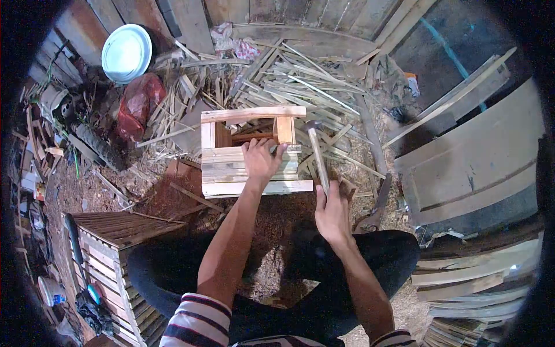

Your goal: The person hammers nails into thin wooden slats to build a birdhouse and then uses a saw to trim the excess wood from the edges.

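Observation:
A small wooden crate of pale slats stands in front of me, with an opening in its upper half. My left hand lies over the slats, its fingers curled at the edge of the wooden slat that borders the opening. To the right of the crate, my right hand is wrapped round the lower handle of a hammer. The hammer's metal head points up and away from me, beside the crate's right side. Nails, if any, are too small to make out.
Loose thin wood strips lie heaped behind the crate. A larger slatted crate stands by my left leg. Boards are stacked at the right. A red plastic bag and a white basin sit at the back left.

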A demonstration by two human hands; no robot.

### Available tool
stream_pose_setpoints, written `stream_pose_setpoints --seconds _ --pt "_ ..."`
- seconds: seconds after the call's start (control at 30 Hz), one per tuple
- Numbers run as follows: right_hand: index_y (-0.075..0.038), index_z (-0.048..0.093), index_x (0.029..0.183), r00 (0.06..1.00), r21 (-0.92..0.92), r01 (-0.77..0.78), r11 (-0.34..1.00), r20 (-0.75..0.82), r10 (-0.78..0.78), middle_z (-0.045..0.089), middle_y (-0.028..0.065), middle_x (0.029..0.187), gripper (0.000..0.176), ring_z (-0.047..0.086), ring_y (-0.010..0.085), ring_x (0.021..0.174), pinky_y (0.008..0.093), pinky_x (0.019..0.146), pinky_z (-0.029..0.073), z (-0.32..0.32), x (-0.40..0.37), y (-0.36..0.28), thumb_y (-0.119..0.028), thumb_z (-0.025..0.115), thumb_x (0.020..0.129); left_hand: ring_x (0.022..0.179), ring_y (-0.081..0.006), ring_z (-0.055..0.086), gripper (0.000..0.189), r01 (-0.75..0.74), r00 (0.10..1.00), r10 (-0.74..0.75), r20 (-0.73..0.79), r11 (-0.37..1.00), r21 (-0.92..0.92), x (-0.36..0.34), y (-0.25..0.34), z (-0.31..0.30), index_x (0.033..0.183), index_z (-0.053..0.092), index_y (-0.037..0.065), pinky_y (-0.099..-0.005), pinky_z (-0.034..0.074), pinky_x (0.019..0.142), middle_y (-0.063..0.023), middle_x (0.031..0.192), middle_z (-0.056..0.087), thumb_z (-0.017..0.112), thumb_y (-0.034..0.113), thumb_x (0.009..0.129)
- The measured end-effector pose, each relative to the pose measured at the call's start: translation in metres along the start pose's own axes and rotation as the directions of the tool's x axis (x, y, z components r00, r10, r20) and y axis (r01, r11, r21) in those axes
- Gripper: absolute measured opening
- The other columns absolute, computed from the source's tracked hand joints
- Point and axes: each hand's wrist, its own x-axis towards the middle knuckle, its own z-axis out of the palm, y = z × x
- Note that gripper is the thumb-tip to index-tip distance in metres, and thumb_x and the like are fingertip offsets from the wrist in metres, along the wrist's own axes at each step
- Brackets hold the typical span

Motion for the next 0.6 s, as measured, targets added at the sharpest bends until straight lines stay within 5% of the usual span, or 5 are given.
stream_pose_setpoints --seconds 0.43,0.6 --pt "-0.001 0.04 0.108 0.997 -0.061 0.068 0.996 0.04 -0.066 0.057 0.0314 0.064 0.026 0.056 0.0525 0.064 0.0605 0.056 0.044 0.032 0.009 0.031 -0.025 0.045 0.097 0.089 -0.0278 0.056 0.044 0.015 0.999 -0.016 0.028 1.0 0.026 0.0 0.004 -0.003 0.086 0.071 0.01 -0.0443 0.034 0.086 -0.0091 0.089 0.068 0.053 0.05 0.089" --pt "-0.001 0.043 0.101 0.999 -0.044 -0.041 0.998 0.013 0.041 0.057 0.0309 0.063 0.024 0.056 0.052 0.062 0.0603 0.056 0.044 0.015 0.001 0.008 -0.025 0.046 0.096 0.089 -0.0279 0.056 0.043 0.006 1.0 -0.008 0.027 0.999 0.045 0.001 0.001 -0.001 0.085 0.071 0.01 -0.045 0.034 0.086 -0.0087 0.089 0.068 0.053 0.049 0.088"
